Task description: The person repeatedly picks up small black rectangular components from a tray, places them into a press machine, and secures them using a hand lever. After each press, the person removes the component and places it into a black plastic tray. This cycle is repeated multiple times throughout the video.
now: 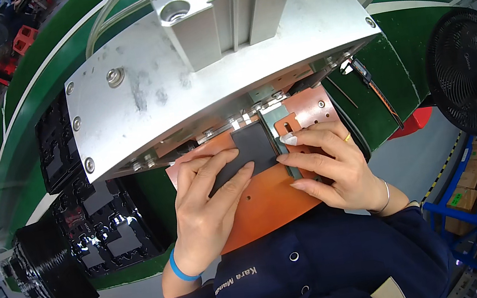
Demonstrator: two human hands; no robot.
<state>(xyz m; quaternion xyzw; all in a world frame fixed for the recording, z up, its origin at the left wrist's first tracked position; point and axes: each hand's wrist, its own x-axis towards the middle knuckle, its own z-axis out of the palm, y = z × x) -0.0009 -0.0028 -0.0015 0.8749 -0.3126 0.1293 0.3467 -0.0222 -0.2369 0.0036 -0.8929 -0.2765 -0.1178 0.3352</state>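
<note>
Currently, a dark grey flat piece is placed on an orange board, just in front of a silver metal machine. By the left hand, the grey piece is touched from above: the fingers are spread rather than clenched, and the thumb and forefinger are rested on its surface. A blue band is worn on that wrist. The right hand is held half curled with its fingers apart, and nothing is seen to be enclosed by it. Its middle fingertip is brought to the right edge of the grey piece, beside a pale metal strip, while its forefinger (the tip is wrapped in something white) is set near a slotted orange block. A thin bracelet is worn on the right wrist.

The machine is topped by a grooved metal block, and its top plate is fastened with bolts. To the left, black trays are laid out on a green bench, with grey pieces held in the nearer one. To the right of the machine, a caliper is left on the bench, and a black fan is placed farther right.
</note>
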